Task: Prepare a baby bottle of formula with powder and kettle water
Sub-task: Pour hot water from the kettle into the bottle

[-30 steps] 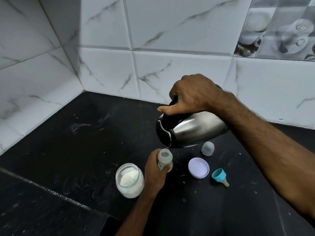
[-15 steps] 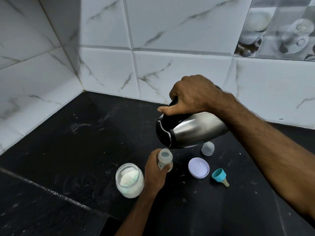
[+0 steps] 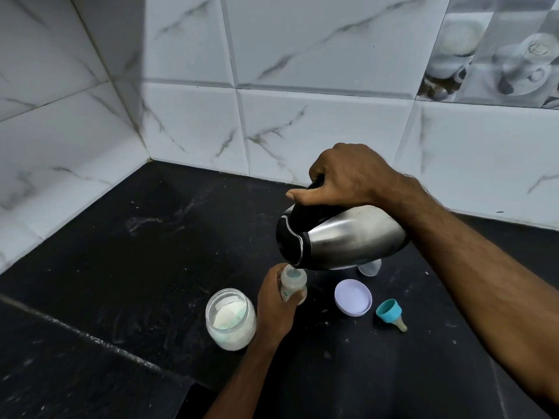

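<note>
While the right hand (image 3: 348, 176) grips the black handle of the steel kettle (image 3: 348, 237) and tips it far over, the spout sits just above the mouth of the small bottle (image 3: 292, 284), close enough, I judge, that a thin stream lands inside and not on the dark surface (image 3: 121, 267). The left hand (image 3: 276, 306) wraps around the bottle, thumb on its near side, holding it upright and steady under the spout; such a light, narrow bottle would likely tip otherwise. An open jar (image 3: 230, 319) of white powder stands just beside that hand, within easy reach. To the right lie a round white lid (image 3: 353, 300), face up, and a teal collar with its teat (image 3: 391, 313), on its side, set apart so the bottle's mouth stays free for pouring.

A clear cap (image 3: 369, 267) is half hidden behind the kettle's body. Whether the bottle rests on the surface or is lifted slightly is hard to tell, since the hand covers its base. How full it is cannot be read, and the stream itself is barely visible. Something pale green sits in the powder, too blurred to identify.
</note>
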Demonstrator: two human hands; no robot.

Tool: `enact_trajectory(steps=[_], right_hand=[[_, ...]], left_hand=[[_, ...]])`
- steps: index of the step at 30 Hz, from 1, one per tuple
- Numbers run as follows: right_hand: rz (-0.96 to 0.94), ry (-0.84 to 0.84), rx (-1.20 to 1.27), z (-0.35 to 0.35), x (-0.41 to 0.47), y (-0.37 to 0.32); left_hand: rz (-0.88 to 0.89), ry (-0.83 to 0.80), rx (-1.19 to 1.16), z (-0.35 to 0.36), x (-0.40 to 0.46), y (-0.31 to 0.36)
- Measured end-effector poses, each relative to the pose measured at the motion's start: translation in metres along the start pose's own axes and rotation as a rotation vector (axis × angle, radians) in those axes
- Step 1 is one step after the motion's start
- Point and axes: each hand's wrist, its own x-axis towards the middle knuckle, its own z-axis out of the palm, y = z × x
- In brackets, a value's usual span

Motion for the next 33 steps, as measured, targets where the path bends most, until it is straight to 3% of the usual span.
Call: enact_trajectory(steps=[9,20,33], right_hand=[[0.180,0.060,0.373,0.006,-0.022,0.038],[0.393,0.263,0.817,0.021,-0.022,0.055],[0.593,0.424,1.144,0.098,0.010,0.040]], left_hand=[[0.008,-0.006,-0.021,0.000,0.000,-0.002],[-0.003,-0.005,0.013,0.000,0.000,-0.002],[0.010,0.002,-0.013,0.000,0.001,-0.001]])
